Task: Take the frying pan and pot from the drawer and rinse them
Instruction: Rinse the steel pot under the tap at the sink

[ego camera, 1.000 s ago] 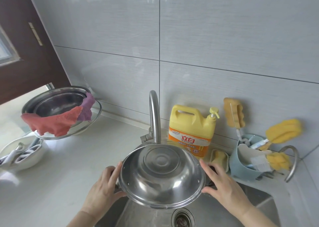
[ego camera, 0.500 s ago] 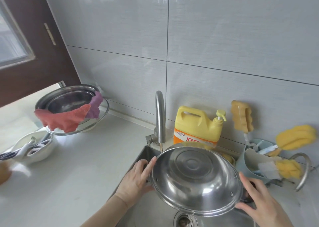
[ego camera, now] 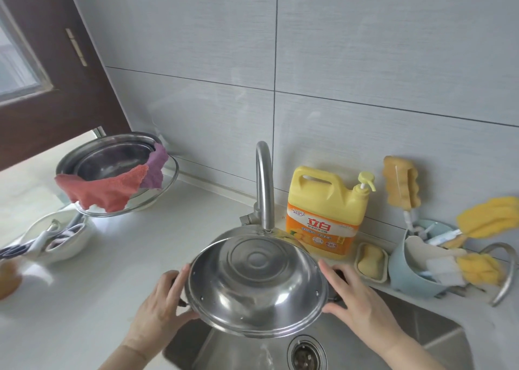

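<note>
the steel pot [ego camera: 257, 286] is tipped on edge over the sink [ego camera: 438, 333], its ringed underside facing the person and its mouth turned to the wall, directly under the faucet [ego camera: 265, 184] spout; a thin stream of water runs off its lower rim. the left hand [ego camera: 160, 316] and right hand [ego camera: 356, 299] curl round the dark side handles, fingers against the rim. right of the faucet stand a yellow detergent jug [ego camera: 325, 215], a soap dish [ego camera: 370, 260] holding a yellow bar, and a blue caddy [ego camera: 410, 274] of sponges and brushes. left of the faucet, stacked metal bowls [ego camera: 112, 159] carry a red cloth [ego camera: 104, 191] and a purple one
</note>
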`<move>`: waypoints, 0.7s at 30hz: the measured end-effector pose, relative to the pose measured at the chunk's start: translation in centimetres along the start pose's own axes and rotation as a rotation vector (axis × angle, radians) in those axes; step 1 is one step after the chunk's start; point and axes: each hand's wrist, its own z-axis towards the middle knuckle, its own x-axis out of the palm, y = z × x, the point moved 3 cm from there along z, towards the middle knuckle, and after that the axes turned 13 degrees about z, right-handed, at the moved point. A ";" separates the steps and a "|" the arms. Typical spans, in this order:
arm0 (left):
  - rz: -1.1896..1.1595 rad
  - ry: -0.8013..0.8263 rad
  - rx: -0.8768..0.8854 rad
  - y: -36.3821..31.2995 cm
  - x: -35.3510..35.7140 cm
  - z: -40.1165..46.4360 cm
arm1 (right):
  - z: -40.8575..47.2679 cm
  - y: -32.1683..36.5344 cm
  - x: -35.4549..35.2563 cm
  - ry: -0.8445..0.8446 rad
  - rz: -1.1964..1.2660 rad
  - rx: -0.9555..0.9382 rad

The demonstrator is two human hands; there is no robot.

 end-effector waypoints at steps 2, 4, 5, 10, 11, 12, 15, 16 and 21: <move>0.005 -0.007 -0.022 1.1 -0.7 -0.8 | 1.2 0.8 0.8 -0.005 -0.024 -0.041; 0.011 -0.024 -0.043 2.0 -1.2 -1.5 | 2.1 1.4 1.5 -0.007 -0.041 -0.075; 0.011 -0.027 -0.056 2.4 -1.4 -1.6 | 2.4 1.7 1.7 -0.004 -0.043 -0.084; 0.013 -0.001 -0.062 2.1 -1.6 -1.3 | 2.3 1.5 1.5 0.000 -0.041 -0.084; 0.015 0.009 -0.050 1.7 -1.3 -1.1 | 2.0 1.2 1.2 0.000 -0.041 -0.078; 0.020 0.014 -0.031 1.2 -0.9 -0.7 | 1.7 0.9 0.8 -0.002 -0.037 -0.069; 0.034 0.020 0.036 -0.4 0.5 0.5 | 0.5 -0.4 -0.8 -0.008 -0.025 -0.013; 0.042 0.014 0.059 -1.0 0.8 1.0 | 0.1 -0.9 -1.5 -0.007 -0.030 0.011; 0.069 -0.006 0.106 -4.3 1.5 2.7 | -1.6 -2.9 -3.8 -0.017 -0.021 0.077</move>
